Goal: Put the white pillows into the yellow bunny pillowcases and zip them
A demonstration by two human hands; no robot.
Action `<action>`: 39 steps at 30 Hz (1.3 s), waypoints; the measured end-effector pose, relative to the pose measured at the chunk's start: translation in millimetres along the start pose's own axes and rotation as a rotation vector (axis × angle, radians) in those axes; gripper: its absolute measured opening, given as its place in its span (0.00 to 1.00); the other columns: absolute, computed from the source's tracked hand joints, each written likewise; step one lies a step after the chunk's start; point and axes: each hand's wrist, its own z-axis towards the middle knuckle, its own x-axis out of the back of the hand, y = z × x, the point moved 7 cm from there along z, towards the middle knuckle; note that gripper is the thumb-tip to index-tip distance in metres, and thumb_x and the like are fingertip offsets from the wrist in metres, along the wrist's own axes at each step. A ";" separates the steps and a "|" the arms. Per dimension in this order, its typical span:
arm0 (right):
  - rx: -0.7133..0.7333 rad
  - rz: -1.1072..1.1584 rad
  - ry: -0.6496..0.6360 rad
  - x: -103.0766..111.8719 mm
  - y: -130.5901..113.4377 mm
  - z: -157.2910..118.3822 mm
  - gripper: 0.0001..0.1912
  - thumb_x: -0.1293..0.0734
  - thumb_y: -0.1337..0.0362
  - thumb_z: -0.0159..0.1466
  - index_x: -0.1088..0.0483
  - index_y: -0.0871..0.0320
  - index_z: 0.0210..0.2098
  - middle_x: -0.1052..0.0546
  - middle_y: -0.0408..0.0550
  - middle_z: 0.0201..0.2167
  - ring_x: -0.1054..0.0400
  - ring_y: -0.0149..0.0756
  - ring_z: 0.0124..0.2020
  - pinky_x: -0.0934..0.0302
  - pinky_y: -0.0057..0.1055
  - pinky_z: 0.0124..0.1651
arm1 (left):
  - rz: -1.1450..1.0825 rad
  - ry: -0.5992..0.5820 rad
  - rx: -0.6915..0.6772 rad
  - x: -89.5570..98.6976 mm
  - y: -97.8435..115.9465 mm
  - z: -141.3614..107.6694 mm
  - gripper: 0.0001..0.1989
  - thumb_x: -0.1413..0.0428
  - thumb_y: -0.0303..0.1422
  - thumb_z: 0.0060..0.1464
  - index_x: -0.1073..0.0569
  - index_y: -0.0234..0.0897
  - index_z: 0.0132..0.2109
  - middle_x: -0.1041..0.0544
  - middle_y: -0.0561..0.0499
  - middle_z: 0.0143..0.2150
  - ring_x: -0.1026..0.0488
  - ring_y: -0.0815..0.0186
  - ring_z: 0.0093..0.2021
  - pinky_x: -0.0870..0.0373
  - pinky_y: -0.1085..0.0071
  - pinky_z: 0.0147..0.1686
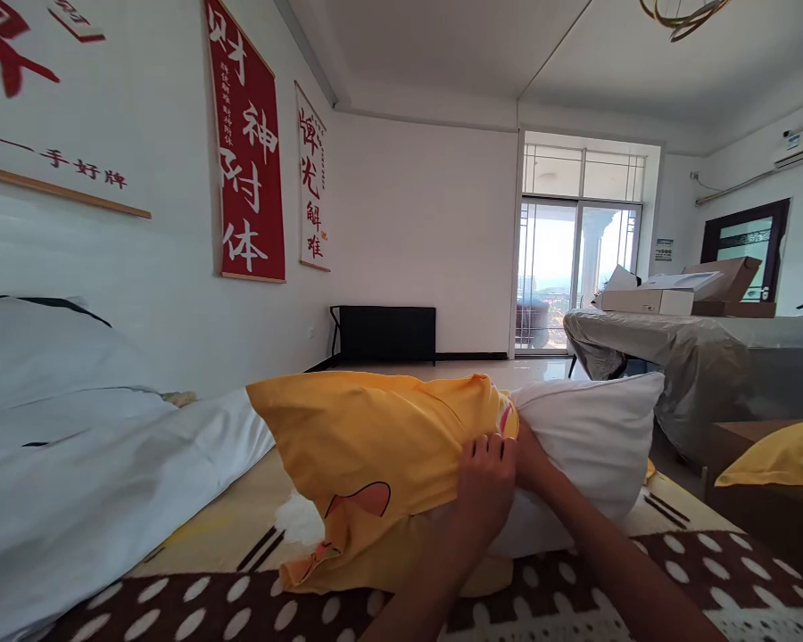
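A yellow pillowcase with a printed pattern is partly over a white pillow, whose right end sticks out bare. My left hand is closed on the near side of the pillowcase's opening, its fingers curled over the bunched cloth. Close against it, my right hand is at the opening where the yellow cloth meets the white pillow. Its fingers are hidden, so their grip does not show. The pillowcase's lower left corner hangs folded over the bed surface.
Below lies a brown cloth with white dots. White bedding is heaped at left. Another yellow pillow lies at right. Boxes rest on a plastic-covered table behind. A black folded frame stands by the wall.
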 end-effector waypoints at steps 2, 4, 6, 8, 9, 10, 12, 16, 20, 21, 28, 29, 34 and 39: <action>0.020 0.050 -0.025 17.0 0.6 -12.4 0.10 0.37 0.67 0.61 0.26 0.57 0.39 0.23 0.54 0.44 0.35 0.46 0.52 0.47 0.46 0.59 | -0.001 0.086 -0.017 -0.2 -3.4 -12.3 0.06 0.51 0.24 0.55 0.32 0.35 0.40 0.29 0.48 0.32 0.33 0.61 0.33 0.36 0.63 0.34; 0.017 0.187 -0.053 35.8 4.8 -23.4 0.12 0.38 0.68 0.57 0.25 0.57 0.39 0.23 0.53 0.46 0.34 0.45 0.52 0.46 0.46 0.58 | 0.002 0.159 -0.026 -1.2 -6.4 -23.0 0.10 0.50 0.23 0.54 0.32 0.34 0.44 0.29 0.47 0.34 0.34 0.61 0.34 0.37 0.62 0.37; -0.088 0.372 -0.009 57.3 16.9 -28.1 0.14 0.40 0.69 0.56 0.25 0.57 0.36 0.22 0.51 0.43 0.30 0.42 0.48 0.41 0.42 0.54 | 0.007 0.209 -0.045 -1.8 -6.5 -29.7 0.12 0.50 0.23 0.53 0.32 0.33 0.45 0.30 0.47 0.35 0.35 0.61 0.34 0.38 0.61 0.37; -0.247 0.499 0.143 79.4 31.3 -25.8 0.14 0.42 0.67 0.57 0.25 0.56 0.33 0.21 0.49 0.36 0.27 0.40 0.41 0.36 0.38 0.48 | 0.009 0.239 -0.079 -0.4 -2.6 -32.0 0.10 0.50 0.23 0.54 0.32 0.34 0.44 0.30 0.48 0.34 0.36 0.62 0.33 0.40 0.62 0.36; -0.307 0.523 0.237 89.1 35.2 -22.1 0.14 0.43 0.66 0.58 0.25 0.56 0.33 0.20 0.48 0.34 0.27 0.39 0.38 0.36 0.37 0.46 | 0.008 0.247 -0.100 1.2 0.7 -32.4 0.09 0.51 0.24 0.55 0.32 0.34 0.43 0.30 0.49 0.33 0.36 0.62 0.32 0.40 0.62 0.36; -0.323 0.522 0.311 96.3 34.5 -15.7 0.15 0.43 0.64 0.59 0.25 0.56 0.35 0.21 0.48 0.34 0.27 0.39 0.37 0.36 0.36 0.45 | 0.007 0.250 -0.119 3.2 4.5 -32.7 0.08 0.51 0.24 0.56 0.32 0.35 0.42 0.31 0.49 0.33 0.36 0.62 0.32 0.41 0.63 0.35; -0.235 0.470 0.353 100.9 20.4 5.4 0.16 0.43 0.62 0.62 0.27 0.55 0.44 0.22 0.49 0.41 0.29 0.39 0.43 0.38 0.37 0.49 | 0.008 0.237 -0.154 8.0 12.0 -35.1 0.08 0.51 0.26 0.56 0.31 0.36 0.42 0.31 0.49 0.32 0.36 0.63 0.31 0.41 0.63 0.35; -0.038 0.364 0.229 79.8 -8.2 49.4 0.21 0.39 0.62 0.61 0.33 0.54 0.53 0.27 0.50 0.51 0.36 0.41 0.53 0.50 0.44 0.59 | -0.021 0.137 -0.261 17.7 20.6 -51.9 0.10 0.52 0.28 0.57 0.31 0.35 0.45 0.29 0.47 0.35 0.34 0.61 0.33 0.39 0.61 0.36; -0.016 0.453 0.109 51.9 -9.5 64.2 0.12 0.39 0.58 0.62 0.27 0.58 0.31 0.26 0.44 0.26 0.34 0.33 0.30 0.41 0.33 0.42 | -0.169 0.148 -0.362 42.3 11.5 -68.0 0.12 0.54 0.27 0.56 0.30 0.33 0.44 0.26 0.46 0.37 0.32 0.62 0.36 0.38 0.63 0.40; -0.020 0.467 0.120 49.5 -8.4 63.2 0.15 0.40 0.57 0.62 0.29 0.58 0.26 0.29 0.42 0.22 0.37 0.32 0.27 0.42 0.30 0.37 | -0.185 0.178 -0.361 49.5 7.2 -68.2 0.12 0.55 0.26 0.56 0.29 0.33 0.44 0.25 0.46 0.37 0.32 0.62 0.38 0.38 0.63 0.42; -0.133 0.546 0.405 71.6 0.6 38.7 0.18 0.44 0.55 0.66 0.32 0.58 0.28 0.31 0.43 0.23 0.41 0.30 0.26 0.44 0.26 0.32 | -0.029 0.154 -0.055 45.8 -20.0 -40.1 0.22 0.54 0.34 0.60 0.36 0.33 0.60 0.34 0.44 0.62 0.45 0.55 0.64 0.56 0.55 0.63; -0.142 0.560 0.442 76.7 1.2 35.0 0.18 0.44 0.54 0.66 0.31 0.58 0.29 0.31 0.42 0.23 0.42 0.29 0.25 0.44 0.26 0.31 | -0.022 0.124 -0.039 40.0 -21.8 -37.4 0.24 0.54 0.36 0.61 0.38 0.34 0.62 0.37 0.46 0.64 0.47 0.55 0.66 0.59 0.54 0.63; -0.184 0.492 0.601 101.2 4.7 19.5 0.19 0.43 0.53 0.66 0.30 0.58 0.27 0.34 0.40 0.19 0.44 0.28 0.22 0.46 0.25 0.28 | -0.018 0.090 0.018 23.4 -41.6 -31.2 0.28 0.52 0.41 0.59 0.43 0.44 0.65 0.46 0.48 0.68 0.52 0.49 0.68 0.59 0.49 0.63; 0.022 0.169 0.152 78.6 -8.6 26.1 0.16 0.42 0.55 0.66 0.26 0.55 0.38 0.25 0.44 0.26 0.35 0.33 0.28 0.42 0.30 0.36 | 0.008 0.044 0.142 1.3 -90.1 -42.4 0.29 0.55 0.39 0.60 0.48 0.40 0.67 0.45 0.41 0.68 0.46 0.53 0.66 0.60 0.50 0.62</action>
